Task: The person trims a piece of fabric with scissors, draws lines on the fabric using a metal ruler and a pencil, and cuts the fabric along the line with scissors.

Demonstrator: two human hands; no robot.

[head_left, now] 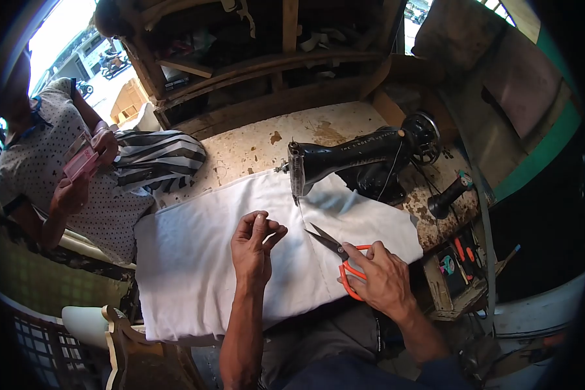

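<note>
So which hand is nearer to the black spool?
Right. The right hand, holding scissors, is left and on the near side of the black spool; the left hand is farther left, over white cloth.

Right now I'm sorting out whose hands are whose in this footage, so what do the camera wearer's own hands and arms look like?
The left hand and right hand are both bare, with no glove, ring or watch visible. The left forearm is uncovered down to the picture's edge; the right forearm runs into a plain dark blue sleeve.
</note>
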